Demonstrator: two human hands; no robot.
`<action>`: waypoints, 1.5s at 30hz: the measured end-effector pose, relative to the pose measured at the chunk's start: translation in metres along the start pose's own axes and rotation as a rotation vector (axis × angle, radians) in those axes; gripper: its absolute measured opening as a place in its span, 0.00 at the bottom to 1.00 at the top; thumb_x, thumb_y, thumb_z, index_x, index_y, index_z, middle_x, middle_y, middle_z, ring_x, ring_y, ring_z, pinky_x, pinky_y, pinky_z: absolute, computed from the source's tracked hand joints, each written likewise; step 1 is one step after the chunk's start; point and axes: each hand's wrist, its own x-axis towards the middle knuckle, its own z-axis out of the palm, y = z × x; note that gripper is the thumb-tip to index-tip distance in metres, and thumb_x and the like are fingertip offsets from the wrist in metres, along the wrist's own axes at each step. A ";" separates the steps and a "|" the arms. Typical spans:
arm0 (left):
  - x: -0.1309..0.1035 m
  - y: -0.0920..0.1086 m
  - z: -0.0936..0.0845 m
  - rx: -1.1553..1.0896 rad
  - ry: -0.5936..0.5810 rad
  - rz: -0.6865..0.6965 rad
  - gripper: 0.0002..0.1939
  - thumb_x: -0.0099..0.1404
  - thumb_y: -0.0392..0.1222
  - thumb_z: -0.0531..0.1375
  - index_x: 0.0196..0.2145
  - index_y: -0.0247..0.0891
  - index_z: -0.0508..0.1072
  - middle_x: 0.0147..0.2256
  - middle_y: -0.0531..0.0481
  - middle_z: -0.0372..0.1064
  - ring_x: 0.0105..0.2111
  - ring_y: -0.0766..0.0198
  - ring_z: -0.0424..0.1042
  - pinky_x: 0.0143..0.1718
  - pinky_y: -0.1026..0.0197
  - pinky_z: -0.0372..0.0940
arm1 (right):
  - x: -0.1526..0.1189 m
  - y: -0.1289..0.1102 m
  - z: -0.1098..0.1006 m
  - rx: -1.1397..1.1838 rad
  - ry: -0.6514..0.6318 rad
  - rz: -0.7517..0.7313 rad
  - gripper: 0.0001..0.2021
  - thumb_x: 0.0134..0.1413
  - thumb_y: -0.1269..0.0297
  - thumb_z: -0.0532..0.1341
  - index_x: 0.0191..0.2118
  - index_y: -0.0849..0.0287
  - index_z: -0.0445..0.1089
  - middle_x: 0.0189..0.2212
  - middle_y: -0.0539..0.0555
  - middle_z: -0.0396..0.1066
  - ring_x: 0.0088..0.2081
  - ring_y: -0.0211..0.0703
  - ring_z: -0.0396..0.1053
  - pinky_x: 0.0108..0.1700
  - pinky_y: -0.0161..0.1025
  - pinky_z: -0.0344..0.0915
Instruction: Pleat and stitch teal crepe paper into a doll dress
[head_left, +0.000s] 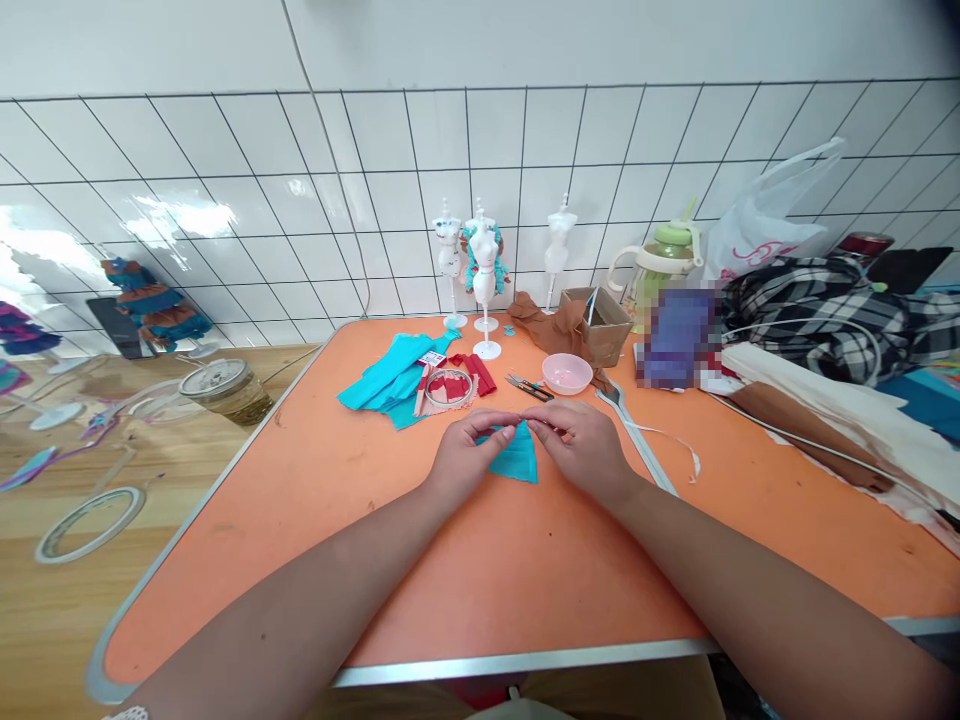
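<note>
Between my two hands hangs a small piece of turquoise fabric (516, 459), its upper edge pinched and its lower part spread just over the orange table. My left hand (471, 452) grips the top edge with thumb and forefinger. Close beside it, my right hand (581, 446) pinches the same edge, the fingertips of both hands nearly touching. Just beyond them lie thread snips (531, 387) and a pink bowl (567, 373). Behind my left hand sit a round hoop (449, 388) over red and pink cloth and a heap of turquoise fabric (390, 378).
Small white dress forms (486, 270) stand at the back by the tiled wall. A cardboard box (606, 325), a green-lidded jug (670, 255) and plaid cloth (802, 300) fill the right. On the wooden table to the left are a glass jar (225, 390) and a tape roll (88, 524).
</note>
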 end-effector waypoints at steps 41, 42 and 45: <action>-0.001 0.002 0.004 1.062 -0.230 0.321 0.06 0.61 0.41 0.58 0.32 0.42 0.75 0.34 0.49 0.72 0.40 0.56 0.66 0.40 0.53 0.55 | 0.004 0.028 -0.002 -0.030 -0.488 0.307 0.14 0.54 0.56 0.56 0.32 0.56 0.77 0.27 0.50 0.74 0.26 0.37 0.64 0.26 0.34 0.52; -0.001 0.001 0.004 1.060 -0.230 0.322 0.06 0.61 0.41 0.57 0.32 0.42 0.75 0.33 0.49 0.72 0.39 0.56 0.66 0.40 0.53 0.55 | 0.004 0.029 -0.001 -0.030 -0.486 0.309 0.14 0.54 0.55 0.56 0.31 0.56 0.77 0.26 0.50 0.74 0.26 0.37 0.64 0.26 0.34 0.52; -0.001 0.000 0.004 1.056 -0.224 0.323 0.05 0.61 0.41 0.58 0.32 0.42 0.75 0.33 0.50 0.72 0.39 0.56 0.66 0.39 0.53 0.55 | 0.003 0.031 0.000 -0.023 -0.474 0.314 0.15 0.54 0.55 0.56 0.30 0.57 0.77 0.24 0.50 0.74 0.26 0.38 0.65 0.26 0.33 0.52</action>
